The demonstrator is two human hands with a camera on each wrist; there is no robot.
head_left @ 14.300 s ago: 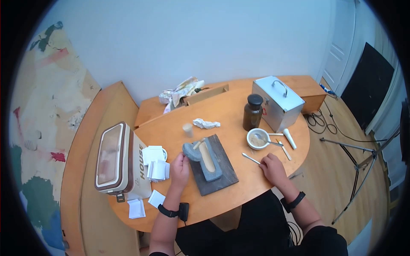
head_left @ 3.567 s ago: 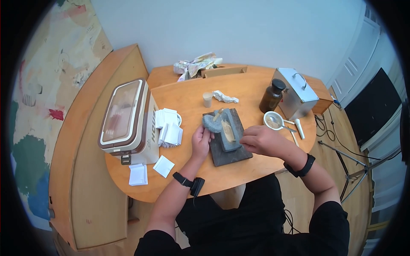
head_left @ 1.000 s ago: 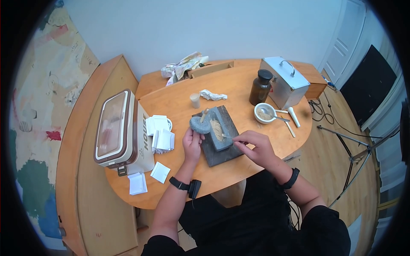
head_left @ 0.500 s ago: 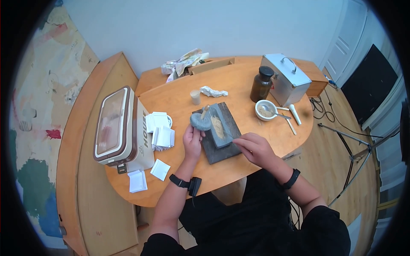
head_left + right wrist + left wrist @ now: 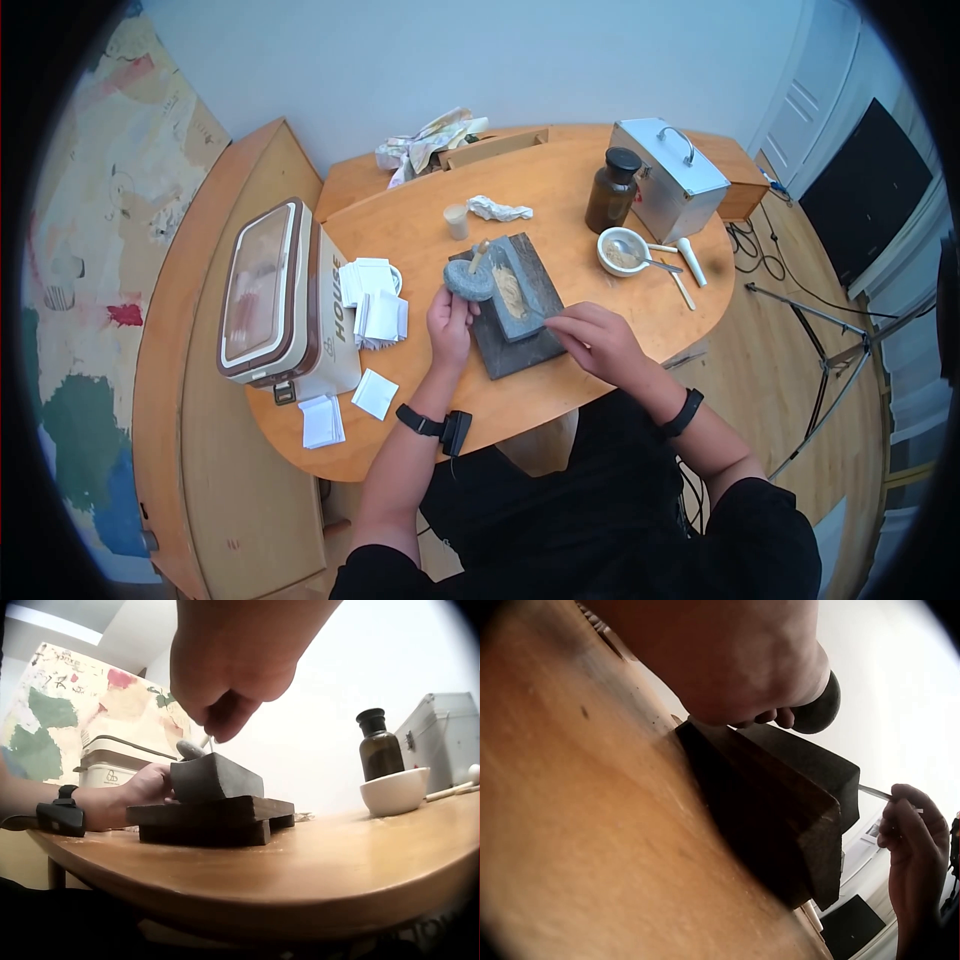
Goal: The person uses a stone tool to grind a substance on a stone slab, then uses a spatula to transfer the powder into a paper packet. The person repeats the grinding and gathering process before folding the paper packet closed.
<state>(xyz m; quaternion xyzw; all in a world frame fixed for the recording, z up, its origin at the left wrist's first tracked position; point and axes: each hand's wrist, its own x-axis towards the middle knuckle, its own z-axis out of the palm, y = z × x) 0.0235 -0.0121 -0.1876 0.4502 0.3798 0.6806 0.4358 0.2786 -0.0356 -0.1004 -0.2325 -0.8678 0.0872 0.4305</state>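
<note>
A grey stone trough (image 5: 521, 328) with tan powder (image 5: 510, 292) in its hollow stands on a dark wooden board (image 5: 500, 361). At its left side my left hand (image 5: 450, 330) holds a round grey stone wheel (image 5: 468, 283) tilted up, its short wooden axle (image 5: 481, 254) pointing upward. My right hand (image 5: 598, 345) is at the trough's near right end. Between its thumb and fingers it pinches a thin metal spatula (image 5: 875, 793), which reaches over the trough's end toward the powder. In the right wrist view, curled fingers (image 5: 227, 720) hide most of the spatula.
Right of the trough stand a white bowl (image 5: 606, 262) with a spoon (image 5: 665, 267), a white pestle (image 5: 692, 263), a brown bottle (image 5: 611, 197) and a metal case (image 5: 690, 190). Behind are a cup (image 5: 456, 222) and tissue (image 5: 500, 210). White papers (image 5: 375, 395) and a carrier (image 5: 335, 335) lie left.
The right hand has brought the spatula from the table at right to the trough; within the last second it shifts only slightly there. The left hand keeps holding the wheel. The powder now lies unevenly.
</note>
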